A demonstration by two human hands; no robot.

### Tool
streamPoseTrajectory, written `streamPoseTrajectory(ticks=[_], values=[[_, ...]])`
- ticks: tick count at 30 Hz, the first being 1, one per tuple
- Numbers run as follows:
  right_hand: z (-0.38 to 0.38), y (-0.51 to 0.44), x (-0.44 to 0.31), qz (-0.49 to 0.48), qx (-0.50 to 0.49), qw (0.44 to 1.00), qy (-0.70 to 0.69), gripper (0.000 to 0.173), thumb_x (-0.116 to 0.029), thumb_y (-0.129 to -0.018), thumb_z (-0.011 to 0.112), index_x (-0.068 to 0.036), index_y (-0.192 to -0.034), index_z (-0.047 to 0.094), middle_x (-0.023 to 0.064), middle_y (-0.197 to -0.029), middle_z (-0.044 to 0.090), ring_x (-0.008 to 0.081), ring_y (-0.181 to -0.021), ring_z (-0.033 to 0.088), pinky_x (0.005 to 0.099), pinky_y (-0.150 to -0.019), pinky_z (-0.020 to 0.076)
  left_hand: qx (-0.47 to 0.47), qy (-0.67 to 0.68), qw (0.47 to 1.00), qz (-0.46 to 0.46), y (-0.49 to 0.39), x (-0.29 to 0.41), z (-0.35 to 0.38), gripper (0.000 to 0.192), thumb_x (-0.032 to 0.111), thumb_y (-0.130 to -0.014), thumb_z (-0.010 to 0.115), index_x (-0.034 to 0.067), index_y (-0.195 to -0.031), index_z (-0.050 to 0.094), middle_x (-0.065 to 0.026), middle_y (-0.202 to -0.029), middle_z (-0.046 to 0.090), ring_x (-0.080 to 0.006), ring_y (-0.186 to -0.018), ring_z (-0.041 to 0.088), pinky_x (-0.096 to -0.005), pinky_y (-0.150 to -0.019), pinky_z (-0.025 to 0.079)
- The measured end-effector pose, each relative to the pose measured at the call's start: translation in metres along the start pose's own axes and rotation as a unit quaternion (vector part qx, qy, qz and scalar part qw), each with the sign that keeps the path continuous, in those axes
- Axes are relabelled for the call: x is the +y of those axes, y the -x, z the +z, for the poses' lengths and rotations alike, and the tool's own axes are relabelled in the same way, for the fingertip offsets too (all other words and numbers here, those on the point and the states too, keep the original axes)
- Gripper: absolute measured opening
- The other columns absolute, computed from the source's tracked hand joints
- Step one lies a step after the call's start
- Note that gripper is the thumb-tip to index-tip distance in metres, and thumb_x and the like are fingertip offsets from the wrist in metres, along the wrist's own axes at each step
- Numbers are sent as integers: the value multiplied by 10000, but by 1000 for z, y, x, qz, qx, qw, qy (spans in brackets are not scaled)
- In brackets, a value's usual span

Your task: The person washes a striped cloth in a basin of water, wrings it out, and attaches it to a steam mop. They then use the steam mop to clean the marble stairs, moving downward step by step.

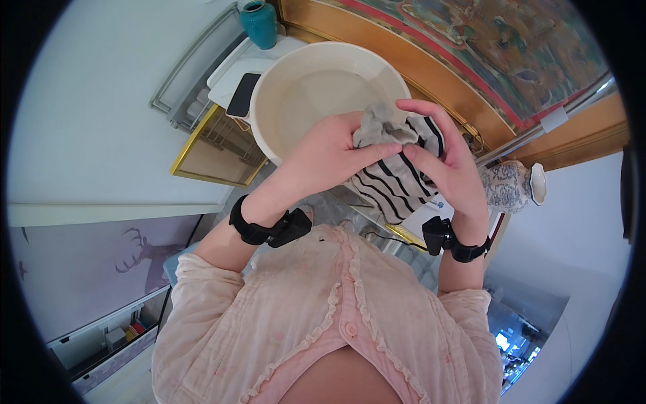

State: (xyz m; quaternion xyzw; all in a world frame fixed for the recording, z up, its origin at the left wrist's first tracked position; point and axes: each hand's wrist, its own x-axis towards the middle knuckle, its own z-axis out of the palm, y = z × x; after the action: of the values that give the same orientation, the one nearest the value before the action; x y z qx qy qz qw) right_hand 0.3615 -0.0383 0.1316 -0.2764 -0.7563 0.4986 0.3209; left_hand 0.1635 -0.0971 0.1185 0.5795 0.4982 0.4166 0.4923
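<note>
Between my two hands is a striped cloth garment (398, 184), light grey with black stripes, its kind not plain. My left hand (335, 146) pinches the bunched grey edge, thumb on top and fingers behind the fabric. On the other side my right hand (449, 156) grips the cloth with its thumb near the left thumb, index finger raised. A gathered opening shows between the thumbs, and the striped part hangs down towards me. Just beyond the hands stands a large cream basin (262, 121) that appears to hold shallow water. The fingers behind the cloth are hidden.
A dark phone (243, 95) lies left of the basin, near a teal vase (261, 25). A blue-and-white vase (507, 186) sits at the right, below a metal pole (535, 129). A gold-framed rack (222, 146) stands at left. A black cable (398, 241) runs below the cloth.
</note>
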Motion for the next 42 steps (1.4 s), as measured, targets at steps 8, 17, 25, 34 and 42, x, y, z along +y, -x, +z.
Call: streamPoseTrajectory(ticks=[8,17,25,34,42], values=[[-39,74,32,208,-55,976,-42,268,-96,-794,799,-40,-989,624,-42,-859,593,46,-822,533,218,-752,447,73,33,993,-84,18,3,14,231,122,-904,674,12,-1095,603,-31,-900,648,-84,-819,587,-264,-742,488],[-66,170,72,258,54,956,-129,214,-37,-865,720,-37,-1018,569,-31,-915,572,62,-916,510,224,-841,432,-54,23,996,-68,24,-25,69,276,12,-881,603,24,-1156,581,-33,-1004,618,-109,-865,589,-257,-782,478],[-68,168,62,246,-39,966,-63,252,-18,-886,647,-13,-1136,611,-6,-929,622,45,-806,532,207,-751,454,-69,-168,982,-59,28,-40,87,468,1,-810,596,96,-1268,610,-118,-1064,665,-242,-812,655,-336,-741,528],[-50,120,53,192,-139,970,-48,199,-41,-874,664,-26,-1071,647,-16,-814,633,45,-707,519,216,-654,431,-72,-107,989,73,23,-45,102,446,-18,-782,635,116,-1206,657,-72,-1016,669,-228,-890,643,-312,-824,498],[-30,104,40,231,-128,964,-33,121,-46,-849,726,-23,-914,626,-64,-762,581,12,-719,492,196,-622,399,-19,-199,980,5,64,-49,53,252,80,-757,728,81,-997,650,-64,-896,657,-245,-835,622,-329,-740,488]])
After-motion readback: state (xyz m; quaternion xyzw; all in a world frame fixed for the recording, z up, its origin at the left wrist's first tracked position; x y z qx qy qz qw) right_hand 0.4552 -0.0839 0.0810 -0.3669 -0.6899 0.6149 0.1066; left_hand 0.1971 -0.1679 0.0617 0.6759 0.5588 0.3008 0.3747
